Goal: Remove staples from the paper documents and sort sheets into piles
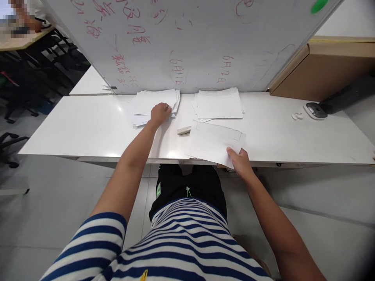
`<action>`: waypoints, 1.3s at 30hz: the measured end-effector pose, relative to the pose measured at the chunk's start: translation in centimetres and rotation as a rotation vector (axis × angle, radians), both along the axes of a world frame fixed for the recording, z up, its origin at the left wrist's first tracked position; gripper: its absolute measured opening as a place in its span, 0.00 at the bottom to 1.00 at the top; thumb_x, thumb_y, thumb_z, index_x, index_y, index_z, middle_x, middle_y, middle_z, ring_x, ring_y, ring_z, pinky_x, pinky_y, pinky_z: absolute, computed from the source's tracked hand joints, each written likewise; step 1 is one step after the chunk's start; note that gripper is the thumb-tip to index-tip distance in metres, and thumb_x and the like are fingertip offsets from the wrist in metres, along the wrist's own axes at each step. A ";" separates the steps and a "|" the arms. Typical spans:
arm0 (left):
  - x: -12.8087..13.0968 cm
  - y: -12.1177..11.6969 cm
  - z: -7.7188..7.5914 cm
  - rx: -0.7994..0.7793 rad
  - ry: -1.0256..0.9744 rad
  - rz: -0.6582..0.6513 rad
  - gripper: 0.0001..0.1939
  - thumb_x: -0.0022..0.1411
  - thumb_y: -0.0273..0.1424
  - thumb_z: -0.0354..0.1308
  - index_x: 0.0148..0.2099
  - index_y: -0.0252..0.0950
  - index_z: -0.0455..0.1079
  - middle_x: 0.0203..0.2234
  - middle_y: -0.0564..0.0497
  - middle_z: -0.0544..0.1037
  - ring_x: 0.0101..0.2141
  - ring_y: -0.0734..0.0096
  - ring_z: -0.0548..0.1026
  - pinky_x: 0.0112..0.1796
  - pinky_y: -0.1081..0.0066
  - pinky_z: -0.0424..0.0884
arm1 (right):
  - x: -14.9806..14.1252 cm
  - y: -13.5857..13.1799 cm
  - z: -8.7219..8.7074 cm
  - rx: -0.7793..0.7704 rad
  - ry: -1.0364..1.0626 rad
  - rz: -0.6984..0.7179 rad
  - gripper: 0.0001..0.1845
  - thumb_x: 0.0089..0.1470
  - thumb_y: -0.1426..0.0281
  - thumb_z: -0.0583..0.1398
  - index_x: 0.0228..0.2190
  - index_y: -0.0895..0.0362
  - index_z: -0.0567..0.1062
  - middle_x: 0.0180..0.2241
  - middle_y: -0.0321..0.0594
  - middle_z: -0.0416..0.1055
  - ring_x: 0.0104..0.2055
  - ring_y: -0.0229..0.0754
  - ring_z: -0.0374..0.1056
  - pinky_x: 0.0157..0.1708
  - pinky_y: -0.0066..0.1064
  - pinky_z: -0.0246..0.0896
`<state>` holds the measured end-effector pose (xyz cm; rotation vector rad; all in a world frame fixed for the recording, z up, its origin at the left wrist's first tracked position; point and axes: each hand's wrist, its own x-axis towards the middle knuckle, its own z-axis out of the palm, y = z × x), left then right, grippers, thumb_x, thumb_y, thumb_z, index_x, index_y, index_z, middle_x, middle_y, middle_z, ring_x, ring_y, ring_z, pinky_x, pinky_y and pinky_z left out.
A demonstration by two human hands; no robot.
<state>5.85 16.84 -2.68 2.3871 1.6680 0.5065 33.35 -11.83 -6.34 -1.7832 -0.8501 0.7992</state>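
Note:
My left hand (160, 114) is at the right front part of the left paper stack (152, 99), its fingers curled in a pinch at the corner of the upper paper. The sheets in this stack lie unevenly, with several edges sticking out. My right hand (240, 160) grips the lower right corner of some paper sheets (218, 140), thumb on top and fingers hidden below. These sheets slant over the table's front edge, with faint lines on the top one. Their left side partly covers a light grey stapler-like object (184, 131). Behind them lies the right paper stack (219, 103).
A whiteboard (199, 47) with red writing rises behind the white table (96, 128). At the right are a cardboard box (319, 74), a grey-and-black device (315, 111) and a small white item (297, 116). Chairs and a desk with a person stand at the far left.

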 end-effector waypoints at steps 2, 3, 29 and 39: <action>-0.3 0.1 0.2 0.013 0.003 0.021 0.13 0.64 0.36 0.49 0.39 0.39 0.74 0.39 0.44 0.79 0.42 0.58 0.74 0.42 0.65 0.65 | 0.1 0.1 -0.2 0.001 0.000 -0.005 0.19 0.51 0.56 0.61 0.40 0.55 0.77 0.46 0.45 0.77 0.51 0.54 0.70 0.55 0.46 0.63; -0.6 0.1 0.4 0.026 -0.017 0.038 0.13 0.64 0.36 0.49 0.38 0.38 0.74 0.38 0.44 0.78 0.41 0.59 0.74 0.41 0.65 0.66 | 0.2 0.1 -0.3 0.006 0.006 -0.011 0.20 0.51 0.56 0.61 0.40 0.55 0.77 0.46 0.44 0.77 0.51 0.54 0.71 0.54 0.46 0.63; -0.4 -29.1 -3.1 0.400 -0.080 -0.906 0.10 0.69 0.28 0.51 0.49 0.37 0.71 0.46 0.47 0.80 0.44 0.68 0.78 0.39 0.68 0.74 | -8.5 -4.9 -0.7 -0.132 0.525 0.311 0.30 0.51 0.51 0.63 0.49 0.57 0.75 0.50 0.45 0.75 0.54 0.50 0.70 0.55 0.41 0.63; -2.6 -28.9 -3.3 0.184 -0.169 -0.477 0.19 0.67 0.42 0.54 0.54 0.39 0.69 0.56 0.42 0.73 0.59 0.54 0.67 0.58 0.51 0.61 | -6.6 -5.0 -1.1 -0.236 0.313 0.414 0.29 0.53 0.52 0.61 0.50 0.59 0.75 0.51 0.49 0.74 0.54 0.55 0.69 0.56 0.46 0.61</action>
